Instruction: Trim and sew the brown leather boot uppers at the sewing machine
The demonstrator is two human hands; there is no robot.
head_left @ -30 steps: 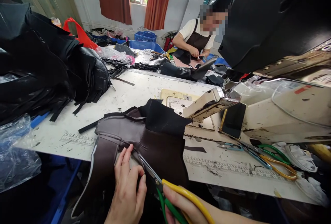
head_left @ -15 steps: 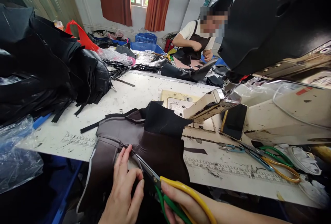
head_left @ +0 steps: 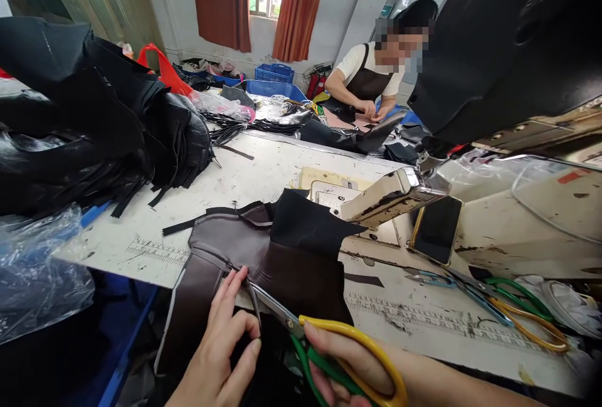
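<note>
A dark brown leather piece (head_left: 301,275) with a black panel (head_left: 305,222) lies over the table's front edge. Two fingertips of my left hand (head_left: 221,338) press on its seam, while the thumb and index finger close on a narrow leather strip (head_left: 254,301) hanging from that seam. My right hand (head_left: 338,357) grips scissors (head_left: 362,332) with one yellow and one green handle. Their blades reach the seam beside my left fingertips, and the tips are hidden there.
A sewing machine arm (head_left: 385,197) stands behind the leather. Right of it lie a phone (head_left: 436,229), thread snips (head_left: 430,278) and other scissors (head_left: 536,325). Black pieces (head_left: 108,118) are piled at left beside a plastic bag (head_left: 42,275). A co-worker (head_left: 367,81) sits across the table.
The view has shifted slightly, moving the scene right and down. More of the leather strip now shows beside my left index finger. The co-worker's hands have come together.
</note>
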